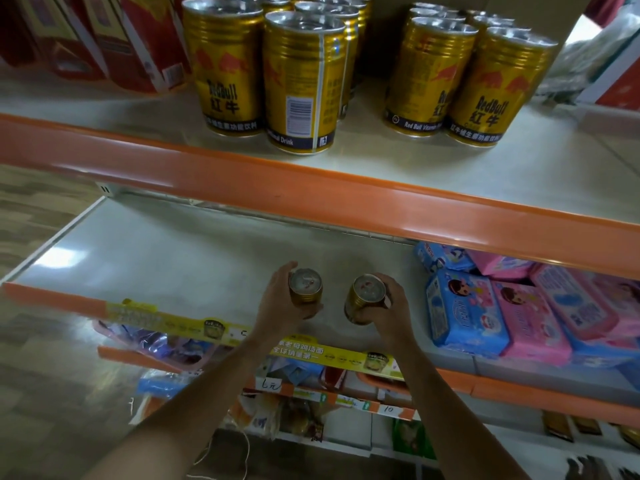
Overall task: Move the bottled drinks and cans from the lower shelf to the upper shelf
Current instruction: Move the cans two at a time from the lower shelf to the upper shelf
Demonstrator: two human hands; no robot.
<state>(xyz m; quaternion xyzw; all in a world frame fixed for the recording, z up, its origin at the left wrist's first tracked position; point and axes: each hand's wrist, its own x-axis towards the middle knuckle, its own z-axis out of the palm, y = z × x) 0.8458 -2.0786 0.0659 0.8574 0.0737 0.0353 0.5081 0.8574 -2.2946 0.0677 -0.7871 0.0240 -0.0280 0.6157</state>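
— Shop shelving, orange edge strips (311,181), two levels matter. Top level, from the left?

— Red boxes (104,39) at the far left of the upper shelf (485,181). Then a cluster of gold cans (263,74), a gap, then a second cluster (464,74). All upright, with room in front of them.

— Lower level?

— Lower shelf (156,251): pale panel on the left, two gold cans at mid-front, nothing else drinkable in view. The right end has blue and pink soft packs (502,317), not part of the job.

— Hands?

— Left hand (273,306) is wrapped round the left can (306,289), fingers curled on its side. Right hand (391,306) is wrapped round the right can (365,296), which is tipped a little. The two cans are apart, not touching.

— Lifted?

— Can't tell whether the bases touch the panel. Both sit down at lower-shelf level, near the front edge.

— Progress call?

— My read is late stage. Plenty of cans are on top and only these two show below. No bottles on either level. Left to do: raise both and set them on the upper shelf. The gap between the clusters or the front strip looks like it has room.

— Caveat?

— The upper shelf's overhang hides the back of the lower shelf, so more stock could be there. Can't rule that out.
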